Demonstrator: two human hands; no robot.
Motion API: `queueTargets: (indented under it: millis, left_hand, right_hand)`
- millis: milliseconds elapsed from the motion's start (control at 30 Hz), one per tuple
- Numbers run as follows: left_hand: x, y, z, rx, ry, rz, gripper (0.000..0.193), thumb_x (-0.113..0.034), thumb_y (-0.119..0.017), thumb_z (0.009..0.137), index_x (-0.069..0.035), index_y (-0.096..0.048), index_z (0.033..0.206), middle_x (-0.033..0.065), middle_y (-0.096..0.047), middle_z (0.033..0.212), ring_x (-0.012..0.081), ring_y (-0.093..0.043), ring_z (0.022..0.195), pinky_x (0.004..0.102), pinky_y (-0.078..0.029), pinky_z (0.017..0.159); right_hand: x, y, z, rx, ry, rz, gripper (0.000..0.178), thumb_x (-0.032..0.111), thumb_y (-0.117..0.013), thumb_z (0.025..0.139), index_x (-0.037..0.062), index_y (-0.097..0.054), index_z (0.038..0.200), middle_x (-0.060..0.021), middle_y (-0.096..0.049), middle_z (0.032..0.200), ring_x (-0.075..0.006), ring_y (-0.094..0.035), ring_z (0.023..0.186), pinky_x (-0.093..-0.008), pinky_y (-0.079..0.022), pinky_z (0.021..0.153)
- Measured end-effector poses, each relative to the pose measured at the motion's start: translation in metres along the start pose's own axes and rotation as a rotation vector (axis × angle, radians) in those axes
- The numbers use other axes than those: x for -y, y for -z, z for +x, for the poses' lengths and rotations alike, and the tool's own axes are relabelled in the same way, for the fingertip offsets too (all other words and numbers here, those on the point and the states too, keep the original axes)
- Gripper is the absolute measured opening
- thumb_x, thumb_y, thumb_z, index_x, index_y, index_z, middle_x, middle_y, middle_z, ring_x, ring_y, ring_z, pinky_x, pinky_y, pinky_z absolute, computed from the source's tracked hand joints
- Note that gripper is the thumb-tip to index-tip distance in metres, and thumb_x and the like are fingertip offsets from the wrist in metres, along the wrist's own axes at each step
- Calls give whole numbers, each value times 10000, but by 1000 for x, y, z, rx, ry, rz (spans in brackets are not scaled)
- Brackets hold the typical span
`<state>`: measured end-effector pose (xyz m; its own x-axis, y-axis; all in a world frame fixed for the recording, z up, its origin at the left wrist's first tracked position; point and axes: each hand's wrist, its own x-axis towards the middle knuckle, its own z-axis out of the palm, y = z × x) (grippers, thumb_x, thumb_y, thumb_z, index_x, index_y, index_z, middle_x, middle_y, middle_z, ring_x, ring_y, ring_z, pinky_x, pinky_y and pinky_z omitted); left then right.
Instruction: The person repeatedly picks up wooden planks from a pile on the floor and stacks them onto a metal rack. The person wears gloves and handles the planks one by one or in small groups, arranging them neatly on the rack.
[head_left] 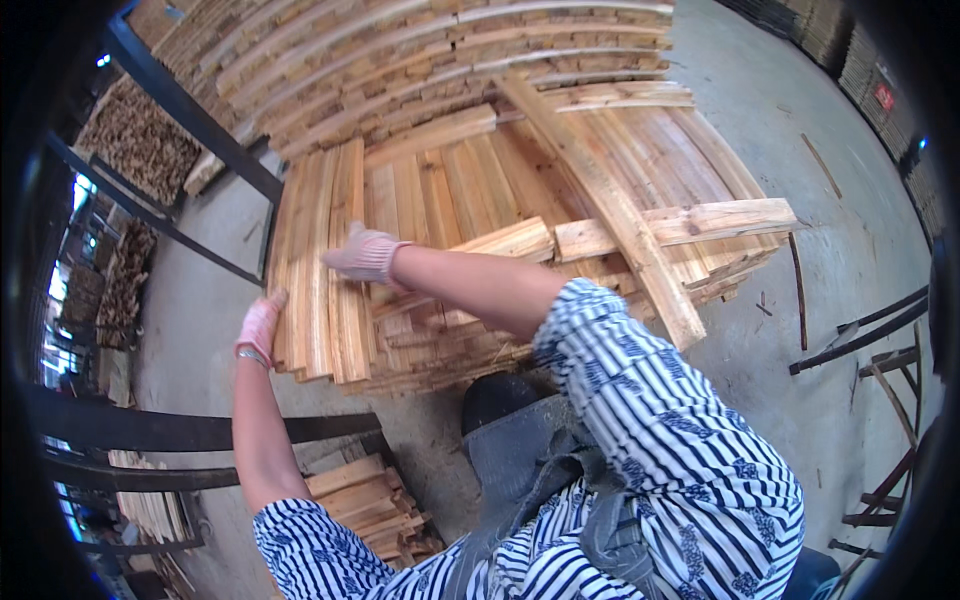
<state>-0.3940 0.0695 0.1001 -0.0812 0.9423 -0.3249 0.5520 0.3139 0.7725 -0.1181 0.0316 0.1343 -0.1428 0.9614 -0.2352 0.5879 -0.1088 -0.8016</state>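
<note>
Left hand (262,325) flat against board row (312,250); right hand (368,254) loosely spread above; neither visibly grips. Coverage appears partial: lower boards (475,190) exposed rightward.

Wears navy/wht striped slvs (660,420), pink gloves (262,326) & dk grey apron (525,450).

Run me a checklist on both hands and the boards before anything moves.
1. Left hand and right hand gloved: ok.
2. Left hand at the outer edge of the leftmost boards: ok.
3. Near ends of those boards flush: not ok, they are staggered.
4. Stack free of slanting pieces: not ok, a long board lies diagonally across it.
5. Right hand pressing firmly: cannot tell.
</note>
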Motion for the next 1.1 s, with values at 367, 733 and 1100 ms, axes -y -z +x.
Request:
queueTargets:
  millis: [367, 733, 1100]
  left_hand:
    - [30, -90, -143, -325, -768, 1015, 756, -584, -402, 987, -31, -392, 1503, 240, -360, 1556, 383, -275, 1480, 510, -124, 1223]
    - [1, -117, -122, -378, -710, 1061, 713, -498, -535, 948, -18, -431, 1465, 239, -413, 1507, 380, -360, 1420, 507, -187, 1207]
    - [-38, -112, -87, -119, -557, 947, 821, -614, -433, 985, -27, -301, 1543, 227, -316, 1582, 366, -255, 1488, 454, -171, 1220]
  right_hand:
    - [-204, 221, -166, -481, -354, -610, 858, 603, -694, 791, 41, -437, 1386, -288, -459, 1422, -429, -521, 1276, -462, -448, 1049]
    - [-211, 226, -138, -334, -229, -420, 755, 368, -674, 775, -36, -430, 1364, -303, -617, 1258, -415, -609, 1185, -425, -485, 1010]
    - [-214, 278, -254, -338, -15, -651, 837, 336, -706, 850, 90, -300, 1540, -241, -631, 1213, -337, -656, 1078, -411, -520, 961]
